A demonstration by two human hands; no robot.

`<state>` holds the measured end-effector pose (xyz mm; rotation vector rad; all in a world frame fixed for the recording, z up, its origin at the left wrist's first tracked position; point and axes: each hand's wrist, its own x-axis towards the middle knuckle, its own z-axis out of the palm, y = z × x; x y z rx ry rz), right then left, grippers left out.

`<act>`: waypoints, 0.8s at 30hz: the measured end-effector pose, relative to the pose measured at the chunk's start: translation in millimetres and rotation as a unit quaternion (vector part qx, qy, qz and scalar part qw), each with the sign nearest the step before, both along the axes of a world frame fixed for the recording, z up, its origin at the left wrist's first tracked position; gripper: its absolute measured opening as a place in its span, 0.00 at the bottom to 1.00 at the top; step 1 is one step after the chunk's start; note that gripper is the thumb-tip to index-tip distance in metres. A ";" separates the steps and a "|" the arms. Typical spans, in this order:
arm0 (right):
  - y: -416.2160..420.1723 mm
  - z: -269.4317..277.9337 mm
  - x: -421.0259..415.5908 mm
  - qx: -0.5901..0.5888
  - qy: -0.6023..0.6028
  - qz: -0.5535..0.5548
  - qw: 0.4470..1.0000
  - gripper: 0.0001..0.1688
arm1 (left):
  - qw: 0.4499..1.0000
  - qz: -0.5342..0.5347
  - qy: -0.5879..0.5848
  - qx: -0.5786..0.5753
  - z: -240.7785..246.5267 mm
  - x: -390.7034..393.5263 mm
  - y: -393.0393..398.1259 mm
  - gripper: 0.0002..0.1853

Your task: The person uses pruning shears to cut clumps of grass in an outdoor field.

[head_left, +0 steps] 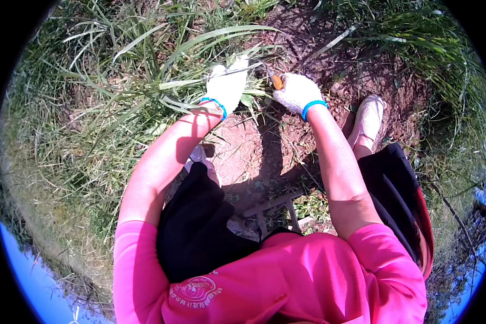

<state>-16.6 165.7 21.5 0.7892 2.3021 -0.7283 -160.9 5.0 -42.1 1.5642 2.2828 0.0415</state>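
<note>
My left hand (228, 86), in a white knit glove with a blue cuff, is among long green grass leaves (182, 84). A thin pale strip crosses over the glove; I cannot tell whether it is a leaf or part of a blade. Whether the fingers grip any grass is also unclear. To its right, my right hand (297, 92), gloved the same way, is closed around the orange handle (277, 82) of a hand tool. A narrow metal part runs from that handle up and left, towards the left glove. The tool's far end is hard to make out.
Bare reddish soil (237, 150) lies between my feet, under my shadow. My right shoe (368, 117) rests on soil with plant litter. A low wooden frame (273, 202) is below me, partly hidden by my clothes. Tall grass (421, 36) grows at upper right.
</note>
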 end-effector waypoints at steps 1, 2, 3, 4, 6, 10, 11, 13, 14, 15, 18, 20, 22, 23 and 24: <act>0.5 -12.6 18.8 0.022 0.043 -0.057 0.997 0.23 | 0.997 -0.035 0.055 -0.033 2.3 -0.4 1.1 0.25; 5.5 -25.9 39.3 -0.072 0.057 -0.171 0.981 0.21 | 0.990 -0.072 0.107 -0.062 4.2 2.0 2.8 0.26; 5.5 -25.9 45.3 -0.170 0.073 -0.276 0.943 0.19 | 0.977 -0.103 0.162 -0.097 6.9 2.3 -2.1 0.27; 1.6 -26.0 51.4 -0.351 0.108 -0.442 0.818 0.16 | 0.958 -0.134 0.217 -0.132 9.0 1.7 -6.7 0.29; -1.9 -24.2 69.3 -0.508 0.143 -0.562 0.637 0.17 | 0.998 -0.047 0.029 -0.016 19.1 -7.0 -6.4 0.24; -6.9 -39.0 95.9 -0.569 0.168 -0.592 0.546 0.17 | 0.993 -0.040 -0.014 0.106 9.0 -14.9 9.7 0.13; -14.2 -33.9 84.4 -0.586 0.164 -0.570 0.552 0.17 | 0.986 -0.036 0.024 0.160 6.7 -22.1 -5.6 0.12; -7.3 -34.9 88.7 -0.606 0.126 -0.561 0.550 0.17 | 0.993 -0.050 -0.018 0.104 30.6 -14.9 2.2 0.11; -3.4 -39.2 91.9 -0.608 0.103 -0.545 0.568 0.17 | 0.992 -0.051 -0.022 0.115 34.5 -9.6 1.5 0.11; -1.8 -39.8 91.2 -0.624 0.102 -0.537 0.559 0.17 | 0.994 -0.048 -0.030 0.098 40.4 -4.7 1.1 0.12; 1.8 -42.3 88.0 -0.636 0.092 -0.514 0.568 0.16 | 0.992 -0.025 -0.055 0.109 41.8 8.8 -14.5 0.13; 9.3 -57.2 78.1 -0.581 0.090 -0.513 0.625 0.17 | 0.981 0.014 -0.095 0.168 37.7 18.2 -26.5 0.12; 15.3 -54.7 67.7 -0.549 0.087 -0.516 0.652 0.19 | 0.980 -0.011 -0.079 0.181 50.6 25.0 -25.7 0.12; 19.2 -61.4 65.3 -0.536 0.089 -0.513 0.664 0.18 | 0.979 -0.024 -0.070 0.188 57.2 28.0 -25.3 0.12; 18.6 -58.3 60.8 -0.527 0.087 -0.501 0.681 0.17 | 0.983 -0.046 -0.025 0.174 55.5 28.7 -29.1 0.12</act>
